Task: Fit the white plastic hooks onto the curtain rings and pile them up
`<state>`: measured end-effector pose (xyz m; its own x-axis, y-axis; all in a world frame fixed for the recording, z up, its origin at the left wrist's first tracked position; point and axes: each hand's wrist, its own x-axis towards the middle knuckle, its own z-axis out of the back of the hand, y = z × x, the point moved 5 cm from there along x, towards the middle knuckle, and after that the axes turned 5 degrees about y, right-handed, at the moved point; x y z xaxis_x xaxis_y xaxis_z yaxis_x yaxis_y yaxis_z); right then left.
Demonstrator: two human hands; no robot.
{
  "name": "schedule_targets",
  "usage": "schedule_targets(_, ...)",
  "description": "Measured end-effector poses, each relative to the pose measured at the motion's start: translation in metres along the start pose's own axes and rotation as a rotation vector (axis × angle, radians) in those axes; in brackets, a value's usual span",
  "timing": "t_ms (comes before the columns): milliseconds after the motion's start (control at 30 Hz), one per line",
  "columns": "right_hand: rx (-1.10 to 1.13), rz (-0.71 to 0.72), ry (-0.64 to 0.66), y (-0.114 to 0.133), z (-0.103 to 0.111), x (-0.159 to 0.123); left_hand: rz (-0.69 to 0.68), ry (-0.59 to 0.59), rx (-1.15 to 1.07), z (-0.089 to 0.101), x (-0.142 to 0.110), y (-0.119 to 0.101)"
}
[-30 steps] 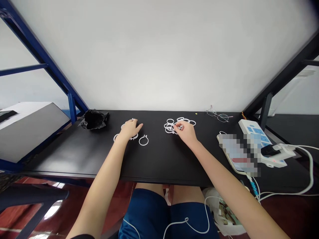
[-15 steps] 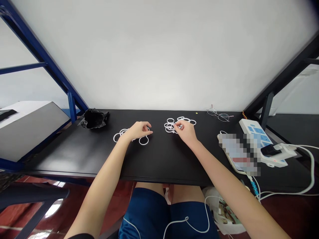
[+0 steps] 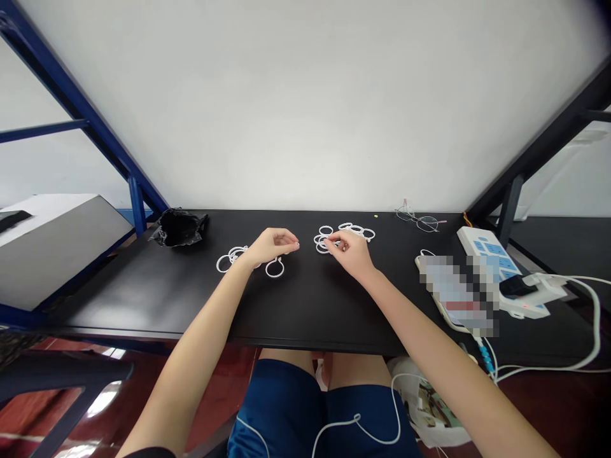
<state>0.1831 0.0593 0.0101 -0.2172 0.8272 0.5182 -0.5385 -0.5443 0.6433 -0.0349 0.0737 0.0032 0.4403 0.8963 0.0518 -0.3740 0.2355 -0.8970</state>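
Several thin white rings with small eyelets lie on the black desk in two groups. My left hand (image 3: 275, 245) is over the right side of the left group of rings (image 3: 223, 263), its thumb and fingertips brought together; anything between them is too small to make out. One single ring (image 3: 275, 268) lies just below that hand. At the right pile of rings (image 3: 326, 230), my right hand (image 3: 349, 253) has its thumb and forefinger pinched at the pile's left part, apparently on a white ring. The fingers cover part of the pile.
A crumpled black plastic bag (image 3: 179, 228) stands open at the back left. Glasses (image 3: 426, 223) lie at the back right. A phone (image 3: 453, 296), a power strip (image 3: 491, 254) and white cables (image 3: 596, 318) take up the right end. The white wall (image 3: 305, 114) borders the desk's back.
My left hand has shifted slightly right and its thumb and fingertips have come together. My right hand has moved a little left across the right pile.
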Motion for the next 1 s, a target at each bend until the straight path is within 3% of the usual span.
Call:
schedule_targets(133,0.128,0.145,0.167,0.013,-0.016,-0.006,0.024,0.103,-0.305,-0.018,0.002,-0.001)
schedule_targets(233,0.139,0.166,0.244,0.016,-0.023,-0.009,0.039,0.124,-0.436,-0.027,0.005,0.0)
schedule_targets(400,0.133,0.137,0.258,0.014,-0.023,-0.009,0.125,-0.029,-0.634,-0.021,0.007,0.008)
schedule_targets(533,0.141,0.135,0.251,0.012,-0.024,-0.009,0.137,-0.07,-0.698,-0.017,0.007,0.01)
schedule_targets(833,0.14,0.153,0.193,0.015,-0.022,-0.009,0.098,0.129,-0.647,-0.045,0.005,0.001)
schedule_targets(1000,0.109,0.14,0.173,0.013,-0.022,-0.008,0.112,0.132,-0.638,-0.052,0.005,0.0)
